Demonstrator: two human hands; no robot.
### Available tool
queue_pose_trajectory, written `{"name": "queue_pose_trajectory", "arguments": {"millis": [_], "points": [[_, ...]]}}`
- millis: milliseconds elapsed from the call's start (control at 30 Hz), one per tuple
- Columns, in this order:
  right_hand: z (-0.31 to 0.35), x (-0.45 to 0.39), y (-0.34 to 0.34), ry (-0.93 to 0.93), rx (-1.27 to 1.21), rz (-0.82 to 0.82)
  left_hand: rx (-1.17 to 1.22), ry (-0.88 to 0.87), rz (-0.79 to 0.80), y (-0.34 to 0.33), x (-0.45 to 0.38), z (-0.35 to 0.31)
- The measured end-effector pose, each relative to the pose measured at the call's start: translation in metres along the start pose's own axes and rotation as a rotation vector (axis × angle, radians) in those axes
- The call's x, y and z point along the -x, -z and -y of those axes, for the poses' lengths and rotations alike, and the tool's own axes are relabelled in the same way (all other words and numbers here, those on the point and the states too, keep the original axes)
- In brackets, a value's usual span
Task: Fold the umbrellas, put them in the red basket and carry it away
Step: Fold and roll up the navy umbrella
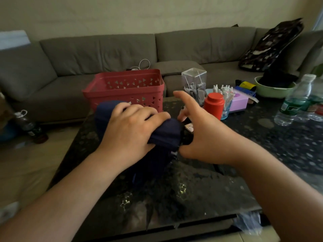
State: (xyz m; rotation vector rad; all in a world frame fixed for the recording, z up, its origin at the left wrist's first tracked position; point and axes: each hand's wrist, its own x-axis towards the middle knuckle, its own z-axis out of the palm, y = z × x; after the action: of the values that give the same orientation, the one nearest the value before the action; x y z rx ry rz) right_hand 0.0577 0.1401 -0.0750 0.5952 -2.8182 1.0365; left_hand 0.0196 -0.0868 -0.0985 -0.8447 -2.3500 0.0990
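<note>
The left hand (pixel 129 126) grips the bunched navy umbrella (pixel 166 133) from above, fingers curled over its fabric, above the left part of the dark tabletop (pixel 262 145). The right hand (pixel 201 130) is just beside the umbrella's right end, fingers spread and relaxed, holding nothing. Behind both hands, the red basket (pixel 125 89) stands at the tabletop's far left corner.
</note>
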Motion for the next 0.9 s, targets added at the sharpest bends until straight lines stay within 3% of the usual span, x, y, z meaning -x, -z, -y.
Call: {"name": "queue_pose_trajectory", "arguments": {"millis": [167, 267, 367, 500, 667, 800, 900], "points": [[0.004, -0.001, 0.002, -0.023, -0.256, -0.080, 0.096, 0.018, -0.028, 0.000, -0.017, -0.002], [-0.002, 0.000, 0.007, 0.006, -0.441, -0.253, 0.203, 0.179, -0.070, 0.003, -0.014, -0.007], [-0.006, 0.003, 0.009, 0.062, -0.595, -0.284, 0.318, 0.402, 0.002, 0.004, -0.005, -0.019], [-0.011, -0.004, 0.005, 0.104, -0.598, -0.360, 0.628, 0.608, 0.156, 0.001, -0.004, -0.023], [-0.016, -0.007, 0.012, 0.026, -0.677, -0.509, 1.247, 0.837, 0.137, -0.007, -0.005, -0.027], [-0.018, -0.002, 0.016, 0.040, -0.532, -0.482, 1.406, 0.877, 0.067, -0.013, -0.001, -0.026], [-0.024, 0.004, 0.027, 0.020, -0.464, -0.583, 1.449, 0.867, -0.020, -0.011, 0.003, -0.019]]}}
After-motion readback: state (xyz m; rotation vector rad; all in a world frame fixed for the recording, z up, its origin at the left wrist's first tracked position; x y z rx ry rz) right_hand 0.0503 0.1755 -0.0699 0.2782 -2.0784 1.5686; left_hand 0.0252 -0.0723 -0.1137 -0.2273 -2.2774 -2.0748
